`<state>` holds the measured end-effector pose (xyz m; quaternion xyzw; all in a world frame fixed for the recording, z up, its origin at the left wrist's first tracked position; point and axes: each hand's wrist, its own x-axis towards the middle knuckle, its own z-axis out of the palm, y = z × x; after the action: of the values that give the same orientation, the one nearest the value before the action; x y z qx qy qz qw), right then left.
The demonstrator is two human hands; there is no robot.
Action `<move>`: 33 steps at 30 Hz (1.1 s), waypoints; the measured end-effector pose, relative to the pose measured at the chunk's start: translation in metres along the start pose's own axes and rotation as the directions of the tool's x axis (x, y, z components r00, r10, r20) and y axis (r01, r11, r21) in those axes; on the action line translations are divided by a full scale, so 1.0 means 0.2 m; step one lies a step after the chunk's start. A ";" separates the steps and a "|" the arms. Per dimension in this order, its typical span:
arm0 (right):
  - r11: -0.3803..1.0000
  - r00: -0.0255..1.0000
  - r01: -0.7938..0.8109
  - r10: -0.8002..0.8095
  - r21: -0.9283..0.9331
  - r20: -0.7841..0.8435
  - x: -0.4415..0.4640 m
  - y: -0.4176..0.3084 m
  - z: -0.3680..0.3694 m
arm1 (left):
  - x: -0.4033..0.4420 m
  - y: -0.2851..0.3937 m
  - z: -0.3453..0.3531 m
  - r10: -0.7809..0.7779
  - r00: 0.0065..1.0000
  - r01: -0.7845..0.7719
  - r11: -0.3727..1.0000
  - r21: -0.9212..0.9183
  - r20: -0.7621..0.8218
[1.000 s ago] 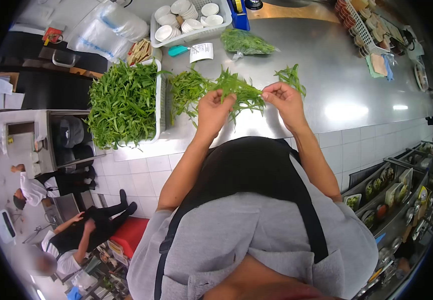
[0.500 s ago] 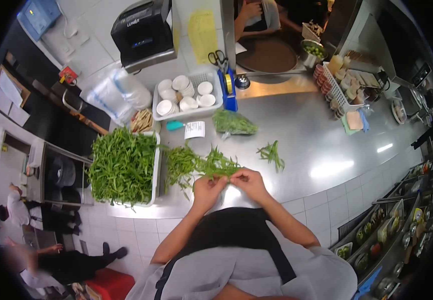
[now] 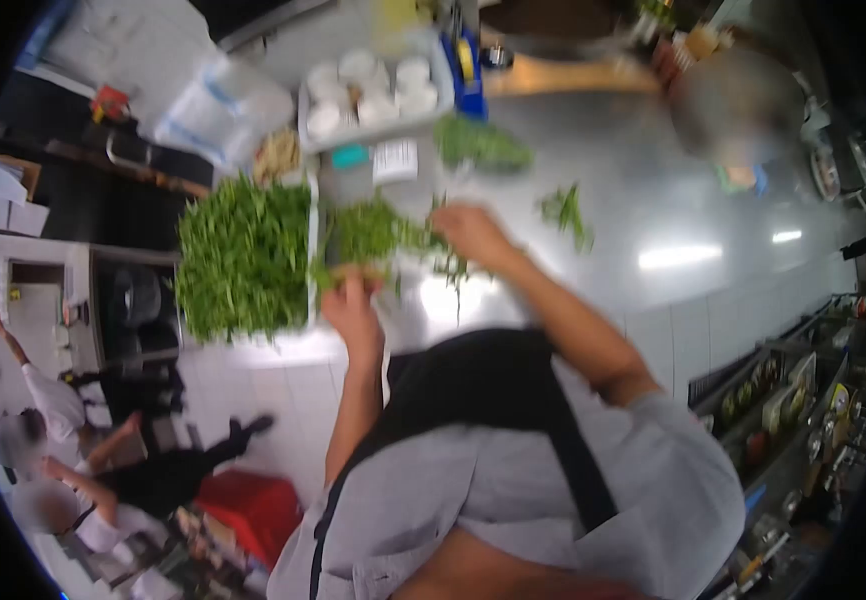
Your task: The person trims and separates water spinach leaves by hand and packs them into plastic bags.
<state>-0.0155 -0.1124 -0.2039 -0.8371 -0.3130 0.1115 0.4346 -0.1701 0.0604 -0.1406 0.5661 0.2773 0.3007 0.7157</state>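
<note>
Parted, joint handling paused: left hand (image 3: 355,308) beside basket (image 3: 314,255) near front edge of tabletop (image 3: 608,200), right hand (image 3: 475,236) over sprigs (image 3: 453,268); grips unclear.

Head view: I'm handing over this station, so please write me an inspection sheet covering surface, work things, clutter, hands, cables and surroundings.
Surface: shiny grey steel counter, with glare spots.
Job's things: heaped long green leaves in a white plastic tray; a loose green leafy pile beside it; a small green leafy bunch farther right.
Clutter: white plastic basket of small white cups; flat teal object; white printed paper; plastic bag of greenery; blue tape dispenser.
Hands: left hand by the tray, right hand at the loose pile; grips too blurred to tell.
Cables: nothing seen.
Surroundings: red box-like object at lower left; two people in white tops.
</note>
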 end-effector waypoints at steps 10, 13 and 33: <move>0.889 0.876 -0.444 0.457 0.109 -0.155 -0.63 0.13 -0.30 | -0.02 -0.08 0.04 -0.479 0.820 0.567 0.755 -0.330 0.314; 0.911 0.873 -0.374 0.409 0.174 -0.266 -0.59 0.09 -0.24 | -0.01 -0.10 0.16 -0.489 0.785 0.600 0.751 -0.274 0.380; 0.959 0.901 -0.151 0.234 0.241 -0.366 -0.24 0.03 -0.24 | 0.02 -0.13 0.26 -0.416 0.770 0.482 0.876 -0.015 0.484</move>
<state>-0.0275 -0.1759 -0.1837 -0.8197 -0.1220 0.0169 0.5594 -0.1259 0.0259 -0.1561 0.4876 0.2030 -0.0059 0.8491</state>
